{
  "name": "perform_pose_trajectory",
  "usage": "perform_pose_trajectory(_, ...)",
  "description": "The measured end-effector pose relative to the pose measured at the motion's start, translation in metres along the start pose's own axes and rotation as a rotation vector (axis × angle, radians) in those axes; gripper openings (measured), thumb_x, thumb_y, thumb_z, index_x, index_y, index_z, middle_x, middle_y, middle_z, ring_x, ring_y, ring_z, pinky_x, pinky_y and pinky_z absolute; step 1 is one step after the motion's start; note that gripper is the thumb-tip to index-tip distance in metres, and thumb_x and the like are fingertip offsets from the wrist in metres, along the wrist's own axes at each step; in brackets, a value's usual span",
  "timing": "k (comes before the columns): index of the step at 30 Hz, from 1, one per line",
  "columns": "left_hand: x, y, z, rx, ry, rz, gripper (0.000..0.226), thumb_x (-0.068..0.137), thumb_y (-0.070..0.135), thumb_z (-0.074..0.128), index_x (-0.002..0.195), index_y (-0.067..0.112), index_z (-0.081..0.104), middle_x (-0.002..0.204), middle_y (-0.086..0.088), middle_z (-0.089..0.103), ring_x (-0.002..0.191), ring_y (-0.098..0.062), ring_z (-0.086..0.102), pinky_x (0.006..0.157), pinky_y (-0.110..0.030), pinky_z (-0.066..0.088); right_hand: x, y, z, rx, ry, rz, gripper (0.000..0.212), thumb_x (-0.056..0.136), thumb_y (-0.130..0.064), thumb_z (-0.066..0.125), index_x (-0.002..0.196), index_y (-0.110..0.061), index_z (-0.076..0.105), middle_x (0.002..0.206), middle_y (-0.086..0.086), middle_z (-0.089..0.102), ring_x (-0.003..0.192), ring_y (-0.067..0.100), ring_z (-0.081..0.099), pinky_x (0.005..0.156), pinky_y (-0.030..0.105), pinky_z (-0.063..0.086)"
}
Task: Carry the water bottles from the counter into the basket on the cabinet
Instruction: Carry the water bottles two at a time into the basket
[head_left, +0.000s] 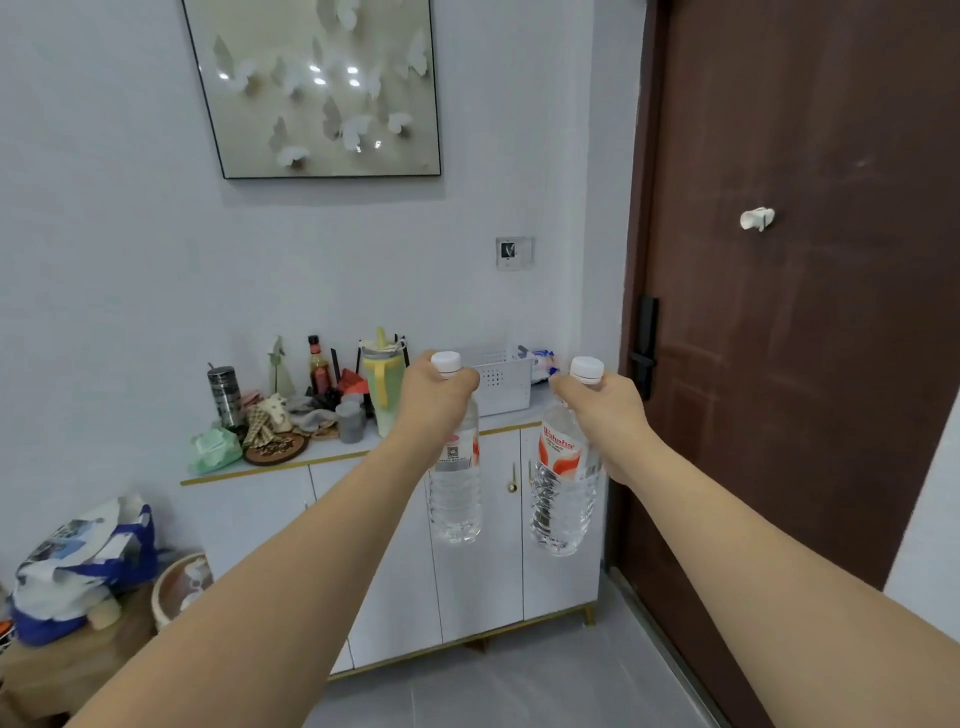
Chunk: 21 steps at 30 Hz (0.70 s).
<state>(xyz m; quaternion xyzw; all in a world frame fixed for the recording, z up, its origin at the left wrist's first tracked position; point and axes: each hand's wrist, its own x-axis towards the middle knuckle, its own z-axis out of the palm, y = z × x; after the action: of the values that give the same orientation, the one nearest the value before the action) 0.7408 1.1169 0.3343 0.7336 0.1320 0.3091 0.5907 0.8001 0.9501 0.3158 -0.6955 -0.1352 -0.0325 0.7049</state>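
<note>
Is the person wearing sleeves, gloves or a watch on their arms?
No. Both forearms are bare as far as the picture shows: no sleeves, gloves, watch or bracelet. The left hand and right hand show no rings on the fingers in view.

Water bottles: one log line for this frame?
left hand: grips left water bottle by neck | right hand: grips right water bottle by neck | white basket: on cabinet, not reached

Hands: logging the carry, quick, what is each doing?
Left hand: grips a clear plastic water bottle by the neck.
Right hand: grips another clear plastic water bottle likewise.
</note>
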Motion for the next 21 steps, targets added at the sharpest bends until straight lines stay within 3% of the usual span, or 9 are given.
perform_pose_trajectory(3,0.043,0.000,0.023,-0.003,0.010,0.009,0.012,0.085,0.006,0.062,0.089,0.013,0.053,0.075,-0.002,0.054,0.066,-0.016,0.051,0.061,-0.028,0.043,0.056,0.007,-0.002,0.003,-0.004,0.000,0.014,0.082,-0.027,0.071,0.090,-0.017,0.067,0.094,0.007,0.072,0.092,0.025,0.068,0.087,0.044,0.056)
perform_pose_trajectory(7,0.097,-0.002,0.050,0.002,0.034,0.028,0.014,0.085,0.006,0.061,0.084,0.017,0.052,0.075,0.000,0.055,0.067,-0.016,0.051,0.062,-0.029,0.044,0.120,0.017,0.000,0.015,-0.018,-0.003,0.006,0.080,-0.029,0.072,0.082,-0.025,0.067,0.090,0.003,0.073,0.093,0.027,0.070,0.088,0.046,0.056)
perform_pose_trajectory(11,0.149,-0.012,0.072,0.001,0.019,0.017,0.011,0.085,0.008,0.061,0.088,0.015,0.053,0.079,-0.004,0.055,0.070,-0.019,0.051,0.067,-0.033,0.045,0.172,0.029,0.006,0.049,-0.046,0.003,0.005,0.085,-0.021,0.068,0.085,-0.016,0.068,0.089,0.003,0.075,0.088,0.025,0.071,0.086,0.045,0.056)
perform_pose_trajectory(14,0.192,-0.026,0.090,-0.001,0.020,0.011,0.011,0.084,0.009,0.062,0.090,0.014,0.054,0.081,-0.005,0.055,0.072,-0.021,0.052,0.070,-0.036,0.048,0.214,0.041,0.015,0.048,-0.064,0.022,0.020,0.085,-0.020,0.067,0.099,-0.006,0.068,0.094,0.008,0.076,0.092,0.029,0.072,0.087,0.048,0.057)
perform_pose_trajectory(21,0.300,-0.055,0.117,-0.023,0.006,0.053,0.011,0.086,0.007,0.061,0.091,0.011,0.053,0.077,-0.004,0.053,0.066,-0.017,0.049,0.059,-0.028,0.041,0.326,0.067,0.049,0.030,-0.049,0.011,0.020,0.085,-0.023,0.068,0.095,-0.006,0.065,0.088,0.010,0.070,0.082,0.027,0.068,0.075,0.038,0.056)
